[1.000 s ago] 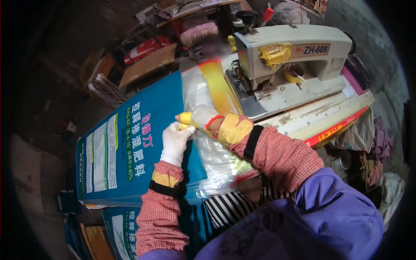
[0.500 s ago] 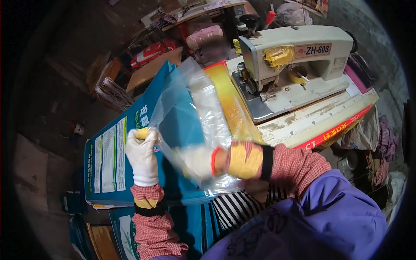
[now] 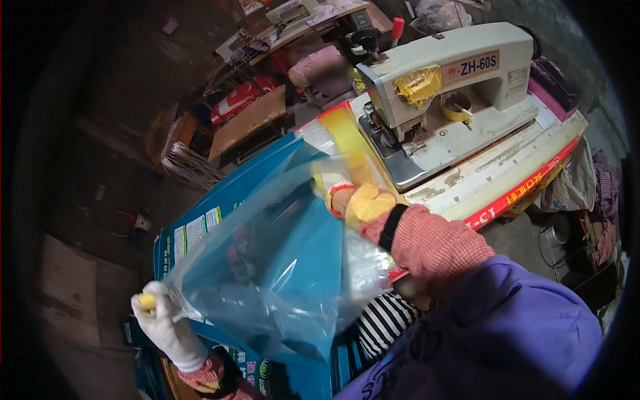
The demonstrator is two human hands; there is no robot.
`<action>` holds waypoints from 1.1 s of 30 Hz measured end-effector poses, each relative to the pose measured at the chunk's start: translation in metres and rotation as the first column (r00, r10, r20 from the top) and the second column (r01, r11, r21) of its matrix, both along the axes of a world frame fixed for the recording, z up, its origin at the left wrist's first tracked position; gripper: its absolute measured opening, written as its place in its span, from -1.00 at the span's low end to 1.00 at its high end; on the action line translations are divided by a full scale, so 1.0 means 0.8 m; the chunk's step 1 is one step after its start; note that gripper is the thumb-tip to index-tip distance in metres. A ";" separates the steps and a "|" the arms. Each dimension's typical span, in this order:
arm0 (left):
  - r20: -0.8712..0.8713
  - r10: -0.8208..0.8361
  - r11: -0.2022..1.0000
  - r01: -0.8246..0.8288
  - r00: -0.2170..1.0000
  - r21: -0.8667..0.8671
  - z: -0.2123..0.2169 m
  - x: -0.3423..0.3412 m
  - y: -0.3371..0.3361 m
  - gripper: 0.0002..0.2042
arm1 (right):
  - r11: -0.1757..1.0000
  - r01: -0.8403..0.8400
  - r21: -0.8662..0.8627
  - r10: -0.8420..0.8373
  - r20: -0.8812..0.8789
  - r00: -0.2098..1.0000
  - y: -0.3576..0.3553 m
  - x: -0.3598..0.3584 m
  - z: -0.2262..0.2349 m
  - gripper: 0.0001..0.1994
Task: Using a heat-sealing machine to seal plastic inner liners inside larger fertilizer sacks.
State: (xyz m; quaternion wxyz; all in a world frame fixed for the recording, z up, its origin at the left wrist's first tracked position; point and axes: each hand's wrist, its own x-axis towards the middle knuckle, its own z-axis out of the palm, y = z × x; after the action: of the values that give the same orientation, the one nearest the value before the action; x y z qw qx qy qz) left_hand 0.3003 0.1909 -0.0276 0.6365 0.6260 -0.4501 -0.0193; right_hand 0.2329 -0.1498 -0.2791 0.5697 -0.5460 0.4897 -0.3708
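A clear plastic bag (image 3: 267,247) is stretched slantwise across a stack of blue printed sacks (image 3: 307,240). My left hand (image 3: 167,323), in a white glove with yellow wrapping on a finger, pinches the bag's lower left corner beyond the sacks' near left edge. At the upper right, my right hand (image 3: 335,187), also gloved and with its fingertips smeared by motion, grips the bag's other end. Beneath my right forearm lie more clear plastic bags (image 3: 363,260), beside a yellow printed sheet (image 3: 353,143) on the machine table.
A cream sewing machine (image 3: 453,73) stands on the table to the right, with a yellow tape roll (image 3: 457,107) on its bed. A red-edged strip (image 3: 523,193) lines the table's front. Behind are a brown board (image 3: 248,121), bundled white strips (image 3: 190,160) and another worktable (image 3: 313,27).
My left hand has moved down and left, and my right hand up and slightly right, spreading the plastic bag wide between them. The view has shifted a little.
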 end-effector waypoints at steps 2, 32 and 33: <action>0.139 0.059 0.986 -0.080 0.989 0.146 -0.020 -0.023 0.025 -0.92 | 0.765 -0.455 0.456 0.062 0.651 0.757 0.075 -0.035 0.072 -0.62; 0.804 -0.539 0.687 -0.422 0.250 0.592 -0.047 -0.059 -0.267 -0.87 | 0.615 -0.782 -0.099 0.786 -0.005 0.618 0.176 -0.083 0.088 -0.25; 0.827 -0.527 0.675 -0.495 0.194 0.547 -0.041 -0.069 -0.273 -0.78 | 0.679 -0.722 -0.136 0.733 0.058 0.678 0.169 -0.096 0.088 -0.23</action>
State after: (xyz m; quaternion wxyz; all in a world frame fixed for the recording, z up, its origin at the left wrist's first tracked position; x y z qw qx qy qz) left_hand 0.2454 -0.0276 -0.0604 -0.1182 0.6758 -0.7008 0.1954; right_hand 0.1560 -0.0146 -0.2089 0.6670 -0.7031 0.1813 -0.1668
